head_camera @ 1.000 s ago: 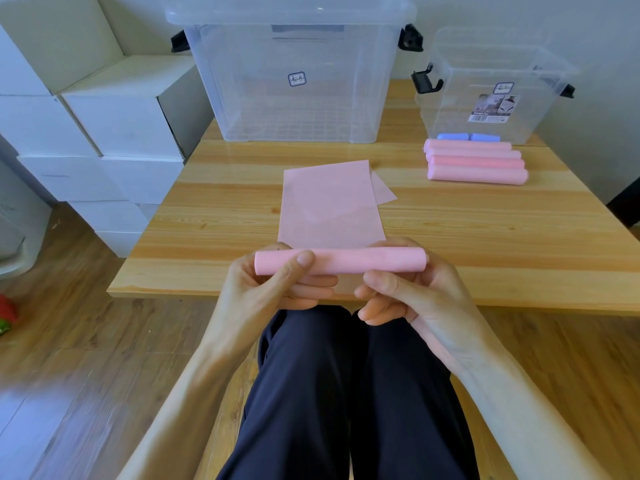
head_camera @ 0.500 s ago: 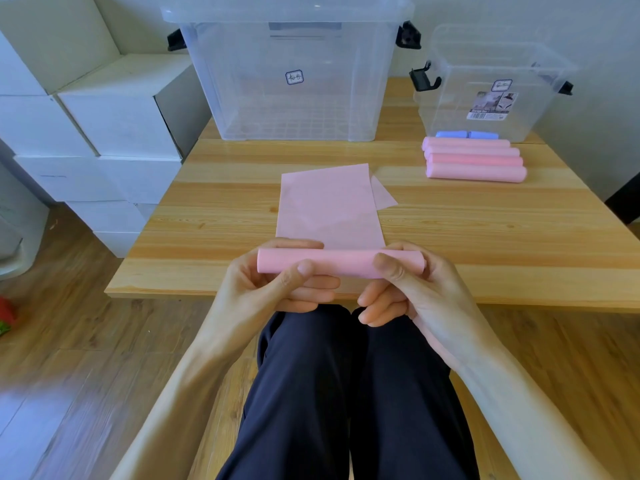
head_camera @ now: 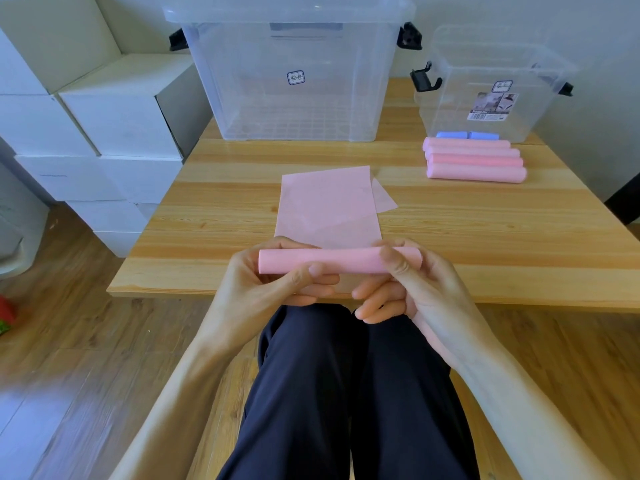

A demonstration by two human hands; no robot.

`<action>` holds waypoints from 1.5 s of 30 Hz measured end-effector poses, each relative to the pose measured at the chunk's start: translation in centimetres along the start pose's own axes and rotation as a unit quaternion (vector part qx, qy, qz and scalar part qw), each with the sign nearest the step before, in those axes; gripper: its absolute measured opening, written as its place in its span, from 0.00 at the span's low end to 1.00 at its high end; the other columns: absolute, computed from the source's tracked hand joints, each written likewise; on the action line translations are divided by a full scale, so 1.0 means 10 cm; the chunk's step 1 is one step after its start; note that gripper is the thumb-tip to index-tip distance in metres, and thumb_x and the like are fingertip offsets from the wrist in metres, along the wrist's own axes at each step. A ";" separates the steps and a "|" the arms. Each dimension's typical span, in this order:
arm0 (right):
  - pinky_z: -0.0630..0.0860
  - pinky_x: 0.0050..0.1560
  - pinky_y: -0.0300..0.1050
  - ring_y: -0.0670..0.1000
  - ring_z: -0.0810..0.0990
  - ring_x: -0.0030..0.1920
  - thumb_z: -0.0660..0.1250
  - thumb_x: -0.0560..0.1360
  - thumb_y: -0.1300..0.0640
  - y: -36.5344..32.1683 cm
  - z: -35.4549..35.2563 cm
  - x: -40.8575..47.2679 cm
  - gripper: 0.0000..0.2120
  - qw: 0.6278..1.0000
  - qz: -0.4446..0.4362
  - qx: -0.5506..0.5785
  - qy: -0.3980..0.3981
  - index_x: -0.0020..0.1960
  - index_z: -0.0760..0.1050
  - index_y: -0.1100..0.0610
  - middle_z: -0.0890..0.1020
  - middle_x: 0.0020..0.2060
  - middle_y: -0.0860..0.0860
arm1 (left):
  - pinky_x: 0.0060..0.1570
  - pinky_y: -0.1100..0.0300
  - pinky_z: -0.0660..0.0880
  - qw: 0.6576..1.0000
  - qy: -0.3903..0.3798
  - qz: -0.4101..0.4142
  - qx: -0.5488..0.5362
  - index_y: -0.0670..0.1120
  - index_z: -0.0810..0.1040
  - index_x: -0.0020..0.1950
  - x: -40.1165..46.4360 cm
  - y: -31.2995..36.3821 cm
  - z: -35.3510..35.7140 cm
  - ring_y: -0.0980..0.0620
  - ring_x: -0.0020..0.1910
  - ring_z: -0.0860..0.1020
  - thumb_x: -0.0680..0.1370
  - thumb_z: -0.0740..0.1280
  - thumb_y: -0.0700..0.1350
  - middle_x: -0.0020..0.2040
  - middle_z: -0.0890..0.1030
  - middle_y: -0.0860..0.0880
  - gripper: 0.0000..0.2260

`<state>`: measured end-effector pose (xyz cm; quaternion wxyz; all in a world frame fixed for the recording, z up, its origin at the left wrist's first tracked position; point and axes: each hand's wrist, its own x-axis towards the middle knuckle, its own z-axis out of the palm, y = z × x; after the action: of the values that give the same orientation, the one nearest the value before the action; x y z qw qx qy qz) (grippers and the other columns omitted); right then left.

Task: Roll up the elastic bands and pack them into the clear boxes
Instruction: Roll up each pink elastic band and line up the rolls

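A pink elastic band [head_camera: 329,206] lies flat on the wooden table [head_camera: 485,230], its near end wound into a roll [head_camera: 346,260] at the table's front edge. My left hand [head_camera: 273,282] pinches the roll's left part between thumb and fingers. My right hand [head_camera: 412,282] pinches the right end, thumb on top. Several finished pink rolls [head_camera: 474,161] lie side by side at the back right, with two blue rolls [head_camera: 467,135] behind them. A large lidded clear box [head_camera: 291,74] stands at the back centre, a smaller open clear box [head_camera: 491,84] to its right.
White cardboard boxes [head_camera: 104,133] are stacked left of the table. My dark-trousered legs [head_camera: 346,393] sit under the table's front edge. Wooden floor [head_camera: 69,358] shows on both sides, and something red [head_camera: 5,317] lies at the far left.
The roll has advanced a little up the flat band, and the flat part has shortened. Both thumbs have shifted on the roll as it turned.
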<state>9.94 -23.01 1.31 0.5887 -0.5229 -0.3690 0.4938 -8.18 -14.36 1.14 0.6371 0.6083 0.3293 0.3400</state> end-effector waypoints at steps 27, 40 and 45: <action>0.81 0.30 0.46 0.58 0.83 0.28 0.74 0.64 0.50 0.00 0.02 -0.01 0.18 0.999 -0.018 -0.026 0.022 0.49 0.78 0.58 0.84 0.33 0.61 | 0.38 0.62 0.81 1.000 0.024 -0.007 0.001 0.41 0.82 0.46 -0.02 0.01 0.01 0.48 0.41 0.86 0.71 0.69 0.49 0.41 0.87 0.45 0.12; 0.81 0.30 0.46 0.56 0.83 0.28 0.75 0.65 0.57 -0.01 0.01 0.00 0.23 1.000 -0.010 -0.020 0.018 0.58 0.75 0.58 0.84 0.33 0.60 | 0.37 0.61 0.81 1.000 0.021 -0.003 0.004 0.41 0.81 0.49 -0.02 0.02 0.02 0.48 0.38 0.86 0.72 0.68 0.50 0.39 0.86 0.43 0.14; 0.79 0.27 0.44 0.57 0.82 0.25 0.73 0.66 0.53 0.00 0.00 -0.01 0.17 0.999 -0.024 -0.025 0.041 0.48 0.75 0.63 0.82 0.30 0.61 | 0.37 0.63 0.80 1.000 0.000 -0.016 -0.013 0.46 0.80 0.55 -0.03 0.03 0.02 0.48 0.40 0.86 0.71 0.68 0.49 0.41 0.87 0.43 0.14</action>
<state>9.91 -23.15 1.37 0.6017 -0.5481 -0.3695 0.4483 -8.15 -14.73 1.48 0.6504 0.5943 0.3348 0.3341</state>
